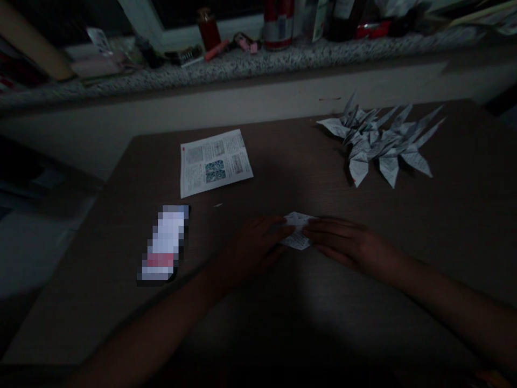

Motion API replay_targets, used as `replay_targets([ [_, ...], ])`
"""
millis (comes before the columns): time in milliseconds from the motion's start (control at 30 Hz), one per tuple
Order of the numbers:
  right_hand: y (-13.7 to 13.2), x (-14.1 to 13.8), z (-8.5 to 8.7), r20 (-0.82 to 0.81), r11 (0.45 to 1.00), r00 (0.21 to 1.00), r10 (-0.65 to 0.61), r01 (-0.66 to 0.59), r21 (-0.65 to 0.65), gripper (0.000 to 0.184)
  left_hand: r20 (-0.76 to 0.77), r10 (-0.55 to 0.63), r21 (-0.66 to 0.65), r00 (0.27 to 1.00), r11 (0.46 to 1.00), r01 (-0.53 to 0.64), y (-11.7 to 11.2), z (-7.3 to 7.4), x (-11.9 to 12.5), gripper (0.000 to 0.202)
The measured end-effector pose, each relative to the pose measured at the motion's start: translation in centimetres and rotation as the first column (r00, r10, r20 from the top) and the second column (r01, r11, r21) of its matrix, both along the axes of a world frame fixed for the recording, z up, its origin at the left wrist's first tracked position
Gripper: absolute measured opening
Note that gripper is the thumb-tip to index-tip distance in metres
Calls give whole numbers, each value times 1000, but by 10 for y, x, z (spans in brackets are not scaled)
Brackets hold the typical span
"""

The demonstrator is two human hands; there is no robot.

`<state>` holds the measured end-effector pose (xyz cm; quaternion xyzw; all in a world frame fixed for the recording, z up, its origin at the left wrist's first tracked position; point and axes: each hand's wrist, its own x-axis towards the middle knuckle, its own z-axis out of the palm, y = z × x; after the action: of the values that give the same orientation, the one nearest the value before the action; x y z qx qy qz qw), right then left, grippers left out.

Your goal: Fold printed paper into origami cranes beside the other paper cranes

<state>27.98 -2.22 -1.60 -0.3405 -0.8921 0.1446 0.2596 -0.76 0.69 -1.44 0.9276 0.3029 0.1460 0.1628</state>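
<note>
A small folded paper point(299, 241) with printed text lies on the dark wooden table between my hands. My left hand point(258, 242) grips its left side, with thumb and fingers closed at the edge. From the right, my right hand point(349, 240) holds the opposite side, its fingers close together and their tips pressed on the paper. The fingertips cover parts of both sides. The light is dim, so the finer creases cannot be made out.
A printed sheet point(216, 164) lies farther back, left of centre. Nearer, a phone point(163, 242) with a blurred lit screen rests by my left forearm. Several pointed folded-paper pieces point(379, 140) are bunched at the back right. Behind the table, a granite windowsill point(242, 59) holds bottles, a can point(278, 24) and clutter.
</note>
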Motion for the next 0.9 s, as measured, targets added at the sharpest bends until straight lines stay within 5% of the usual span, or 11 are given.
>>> replay_targets([
  [900, 0, -10, -7, -63, 1000, 998, -17, 16, -12, 13, -20, -36, 94, 999, 995, 38, -8, 3, 13, 21],
])
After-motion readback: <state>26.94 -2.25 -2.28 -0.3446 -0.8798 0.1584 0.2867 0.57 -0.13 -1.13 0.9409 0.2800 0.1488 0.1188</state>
